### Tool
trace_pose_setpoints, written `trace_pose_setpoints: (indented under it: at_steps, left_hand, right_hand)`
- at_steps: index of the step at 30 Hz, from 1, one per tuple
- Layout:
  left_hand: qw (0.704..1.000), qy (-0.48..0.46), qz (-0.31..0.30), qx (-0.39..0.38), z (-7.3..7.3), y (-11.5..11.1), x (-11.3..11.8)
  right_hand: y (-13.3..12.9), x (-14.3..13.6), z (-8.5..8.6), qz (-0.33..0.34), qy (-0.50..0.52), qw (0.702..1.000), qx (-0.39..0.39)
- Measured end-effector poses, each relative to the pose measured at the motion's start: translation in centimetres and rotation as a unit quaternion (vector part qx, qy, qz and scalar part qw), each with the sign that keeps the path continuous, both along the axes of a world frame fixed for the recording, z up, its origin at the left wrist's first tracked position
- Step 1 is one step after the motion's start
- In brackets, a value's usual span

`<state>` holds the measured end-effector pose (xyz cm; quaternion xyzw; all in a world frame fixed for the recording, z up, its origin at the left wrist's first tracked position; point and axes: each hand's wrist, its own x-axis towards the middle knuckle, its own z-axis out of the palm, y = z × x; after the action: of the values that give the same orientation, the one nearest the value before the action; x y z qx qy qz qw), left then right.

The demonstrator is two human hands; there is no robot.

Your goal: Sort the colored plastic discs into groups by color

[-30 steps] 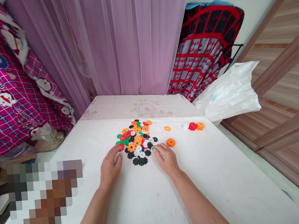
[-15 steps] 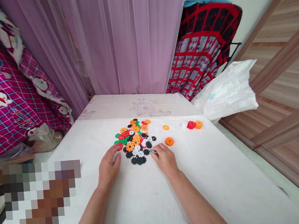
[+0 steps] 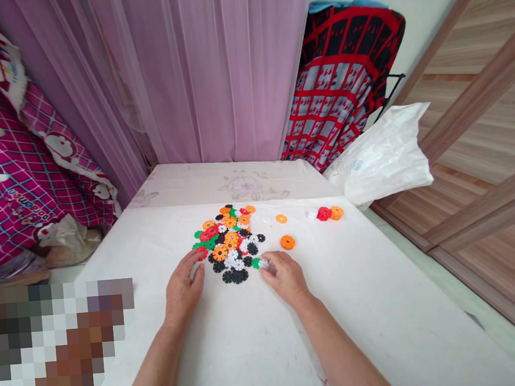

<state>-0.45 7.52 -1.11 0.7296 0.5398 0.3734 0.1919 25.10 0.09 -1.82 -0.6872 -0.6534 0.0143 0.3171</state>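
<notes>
A heap of notched plastic flower discs [image 3: 231, 239] in orange, black, white, red and green lies on the white tabletop. At its left edge, my left hand [image 3: 185, 285] rests with fingertips at a red disc [image 3: 202, 253], its thumb held apart. On the right side, my right hand [image 3: 286, 274] has thumb and forefinger round a white flower disc [image 3: 264, 264]. A green disc [image 3: 256, 263] overlaps that white one; whether the two are joined I cannot tell. Black discs [image 3: 235, 276] lie at the near end of the heap.
An orange disc [image 3: 287, 242] and a thinner orange one [image 3: 281, 219] sit right of the heap. Farther right are red discs [image 3: 324, 214] beside white and orange ones. A white plastic bag [image 3: 383, 153] is at the table's right edge. Purple curtains [image 3: 221, 71] hang behind.
In my right hand the discs have turned from edge-on to face-up, showing green and white. My left hand stays by the red disc. The view has shifted slightly.
</notes>
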Motion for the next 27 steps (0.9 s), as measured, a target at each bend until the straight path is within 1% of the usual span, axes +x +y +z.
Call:
trace_pose_setpoints:
  at_steps: [3, 5, 9, 14, 18, 23, 27]
  left_hand:
    - [1.0, -0.004, 0.0, -0.005, 0.0, 0.0, 0.0]
    - [1.0, -0.009, 0.0, -0.005, -0.1, 0.0, 0.0]
    - [1.0, -0.006, 0.002, 0.0, -0.2, 0.0, -0.1]
    - [1.0, 0.004, -0.001, 0.003, -0.2, 0.0, 0.0]
    - [1.0, 0.005, 0.002, 0.001, -0.2, 0.0, 0.0]
    - [1.0, 0.008, 0.002, -0.001, -0.1, 0.0, 0.1]
    - [1.0, 0.006, -0.004, -0.007, 0.0, 0.0, 0.2]
  right_hand:
    - [-0.5, 0.9, -0.1, -0.036, 0.005, 0.999, 0.035]
    - [-1.0, 1.7, -0.1, -0.053, -0.011, 0.998, 0.034]
    - [-1.4, 2.1, 0.4, -0.03, -0.041, 0.999, 0.006]
    - [-0.9, 0.6, 1.3, -0.016, -0.06, 0.998, 0.031]
    - [-0.1, -1.1, 1.3, 0.014, -0.089, 0.996, 0.002]
    - [0.7, -2.2, 1.0, 0.047, -0.07, 0.996, 0.006]
    - [0.9, -3.0, 1.4, 0.051, -0.053, 0.997, 0.023]
